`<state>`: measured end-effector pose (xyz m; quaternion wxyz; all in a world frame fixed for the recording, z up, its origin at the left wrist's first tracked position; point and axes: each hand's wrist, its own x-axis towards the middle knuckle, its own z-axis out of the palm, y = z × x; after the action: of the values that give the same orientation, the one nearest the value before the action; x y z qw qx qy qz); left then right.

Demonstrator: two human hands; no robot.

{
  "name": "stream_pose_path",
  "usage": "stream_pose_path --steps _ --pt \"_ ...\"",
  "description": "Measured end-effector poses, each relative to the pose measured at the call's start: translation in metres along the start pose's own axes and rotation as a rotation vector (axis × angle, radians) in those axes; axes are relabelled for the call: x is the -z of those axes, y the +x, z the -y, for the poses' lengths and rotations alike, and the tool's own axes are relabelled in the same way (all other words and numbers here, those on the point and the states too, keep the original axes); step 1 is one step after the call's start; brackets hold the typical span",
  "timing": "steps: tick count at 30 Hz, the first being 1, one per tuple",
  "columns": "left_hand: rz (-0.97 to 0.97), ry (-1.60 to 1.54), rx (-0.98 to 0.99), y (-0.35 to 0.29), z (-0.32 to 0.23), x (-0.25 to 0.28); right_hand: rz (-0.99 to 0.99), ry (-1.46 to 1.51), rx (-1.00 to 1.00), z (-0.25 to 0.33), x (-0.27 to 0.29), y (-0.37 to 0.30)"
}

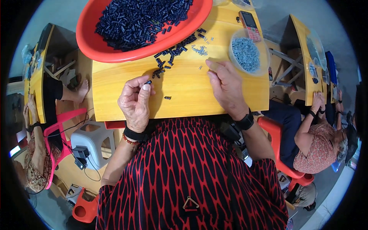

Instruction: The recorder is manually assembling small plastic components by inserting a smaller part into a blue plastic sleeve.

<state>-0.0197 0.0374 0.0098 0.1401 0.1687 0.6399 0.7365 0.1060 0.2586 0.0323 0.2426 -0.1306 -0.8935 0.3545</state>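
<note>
My left hand point(135, 100) pinches a small dark plastic tube piece point(148, 82) between thumb and forefinger, above the yellow table point(122, 105). A similar loose dark piece point(167, 97) lies on the table to its right. My right hand point(227, 86) hovers over the table with thumb and forefinger tips apart and the other fingers curled; nothing shows between the tips. Just left of it lies a tiny silvery piece point(200, 67), with a small scatter of similar pieces point(200, 50) farther off. More dark pieces point(171, 57) spill in a heap before the red basin.
A large red basin point(115, 57) full of dark pieces stands at the far left. At the far right are a clear tub point(265, 57) of small grey-blue pieces and a keypad phone point(250, 23). People sit at other tables on both sides; a grey stool point(90, 140) stands left.
</note>
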Motion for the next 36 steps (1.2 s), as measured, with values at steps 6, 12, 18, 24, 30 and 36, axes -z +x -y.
stream_pose_path --steps 6,12,18,24,30,36 --pt "0.032 -0.018 0.012 -0.001 0.000 0.000 0.095 -0.172 0.134 -0.006 -0.011 0.017" --pt "0.042 -0.007 0.002 0.000 -0.003 0.002 0.193 -0.185 0.131 -0.006 -0.009 0.022" --pt "0.041 -0.099 0.052 0.002 -0.002 0.000 0.177 0.441 -0.256 0.014 -0.009 0.014" --pt "0.031 -0.190 0.091 0.002 -0.011 0.002 0.282 0.761 -0.299 0.044 -0.033 0.018" --pt "0.080 -0.311 0.161 0.002 -0.021 0.006 0.356 0.838 -0.210 0.059 -0.043 0.035" --pt "0.134 -0.483 0.282 -0.001 -0.018 0.004 0.386 0.859 -0.272 0.073 -0.046 0.042"
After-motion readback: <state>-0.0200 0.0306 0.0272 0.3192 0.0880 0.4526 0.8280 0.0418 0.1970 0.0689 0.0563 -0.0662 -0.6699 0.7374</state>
